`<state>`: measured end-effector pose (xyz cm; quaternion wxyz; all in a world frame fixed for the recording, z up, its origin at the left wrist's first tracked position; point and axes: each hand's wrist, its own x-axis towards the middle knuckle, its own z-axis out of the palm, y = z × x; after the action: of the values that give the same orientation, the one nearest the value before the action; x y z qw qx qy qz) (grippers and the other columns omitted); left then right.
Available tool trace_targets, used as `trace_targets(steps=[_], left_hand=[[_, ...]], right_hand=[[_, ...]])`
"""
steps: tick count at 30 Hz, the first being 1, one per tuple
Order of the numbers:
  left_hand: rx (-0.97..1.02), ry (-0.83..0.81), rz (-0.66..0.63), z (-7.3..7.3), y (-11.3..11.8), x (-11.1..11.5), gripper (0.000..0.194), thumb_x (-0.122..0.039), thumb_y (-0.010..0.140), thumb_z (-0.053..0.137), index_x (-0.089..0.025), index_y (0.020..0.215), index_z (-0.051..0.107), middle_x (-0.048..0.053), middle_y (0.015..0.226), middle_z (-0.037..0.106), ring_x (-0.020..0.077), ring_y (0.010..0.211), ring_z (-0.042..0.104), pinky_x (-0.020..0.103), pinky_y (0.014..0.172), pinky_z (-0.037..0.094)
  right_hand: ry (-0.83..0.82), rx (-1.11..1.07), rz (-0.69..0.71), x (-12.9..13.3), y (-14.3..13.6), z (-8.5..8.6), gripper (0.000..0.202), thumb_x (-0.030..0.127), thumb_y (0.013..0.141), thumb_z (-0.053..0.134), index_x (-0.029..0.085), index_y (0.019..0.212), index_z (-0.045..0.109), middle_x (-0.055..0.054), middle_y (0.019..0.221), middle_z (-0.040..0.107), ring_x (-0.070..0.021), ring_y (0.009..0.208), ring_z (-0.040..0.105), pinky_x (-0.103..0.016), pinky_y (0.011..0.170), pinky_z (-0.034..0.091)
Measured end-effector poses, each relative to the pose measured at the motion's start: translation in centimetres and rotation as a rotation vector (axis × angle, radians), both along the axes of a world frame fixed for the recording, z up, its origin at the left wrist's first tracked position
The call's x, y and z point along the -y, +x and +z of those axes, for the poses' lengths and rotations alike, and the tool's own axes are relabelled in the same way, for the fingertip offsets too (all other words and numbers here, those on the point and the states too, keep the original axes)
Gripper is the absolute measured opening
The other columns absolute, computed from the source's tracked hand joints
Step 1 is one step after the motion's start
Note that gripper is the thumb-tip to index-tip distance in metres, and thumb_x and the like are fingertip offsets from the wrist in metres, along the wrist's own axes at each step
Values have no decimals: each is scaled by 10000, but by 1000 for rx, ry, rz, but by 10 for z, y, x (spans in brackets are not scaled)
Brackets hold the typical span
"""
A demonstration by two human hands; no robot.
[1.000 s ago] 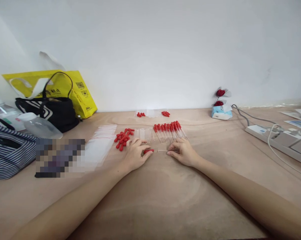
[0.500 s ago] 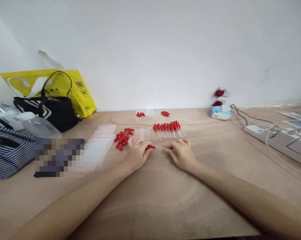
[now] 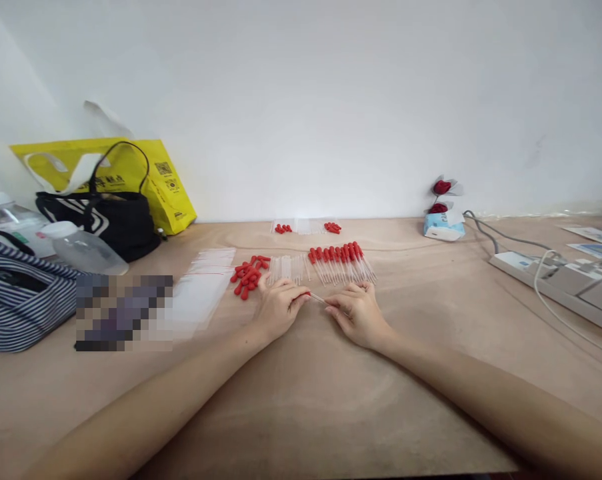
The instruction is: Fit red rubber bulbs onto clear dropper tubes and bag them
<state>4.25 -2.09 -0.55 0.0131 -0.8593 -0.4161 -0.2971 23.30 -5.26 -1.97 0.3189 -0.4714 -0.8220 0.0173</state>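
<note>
My left hand (image 3: 279,308) is closed, pinching a red rubber dropper bulb (image 3: 307,293) that is mostly hidden by the fingers. From the bulb a thin clear dropper tube (image 3: 317,298) runs rightward, and the fingertips of my right hand (image 3: 357,313) are closed on its other end. Just beyond my left hand lies a pile of loose red bulbs (image 3: 248,275). To its right is a row of bare clear tubes (image 3: 287,269). Past my right hand, several droppers with red bulbs fitted (image 3: 341,261) lie side by side, bulbs toward the wall.
Clear plastic bags (image 3: 201,287) lie left of the bulbs. More bagged bulbs and tubes (image 3: 308,227) rest by the wall. A yellow bag (image 3: 173,193), black bag (image 3: 123,227), bottle (image 3: 85,248) and striped pouch (image 3: 25,300) stand left. Right are a tissue pack (image 3: 443,229) and power strip (image 3: 515,268).
The gap between my hands has narrowed, and less of the tube and bulb shows. The tube now slants down to the right. The whole view has shifted slightly.
</note>
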Motion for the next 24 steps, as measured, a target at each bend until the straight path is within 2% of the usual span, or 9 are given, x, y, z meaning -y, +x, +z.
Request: trace_targets(steps=[7,14,24], left_hand=[[9,5,-75,-1,0,2,179,-242,853,442,-233,823,619,-12,820,686,189,922,560,484,982,30],[-35,-21,-176,2,-1,9,185,-216,857,414,-213,814,594,-12,797,678,171,903,563,471,993,21],[-44,58,-255,3,2,12,180,-218,847,419,-190,770,579,-15,734,666,160,847,572,473,994,28]], right_hand=[[115,38,84,0,4,2,194,223,826,428,191,811,620,-23,723,640,-144,758,504,-366,843,200],[263,134,156,-2,10,4,219,171,820,393,184,818,612,-10,658,593,-134,731,477,-366,864,193],[379,147,184,-5,4,4,198,142,815,387,157,762,576,-4,622,563,-128,696,453,-350,833,206]])
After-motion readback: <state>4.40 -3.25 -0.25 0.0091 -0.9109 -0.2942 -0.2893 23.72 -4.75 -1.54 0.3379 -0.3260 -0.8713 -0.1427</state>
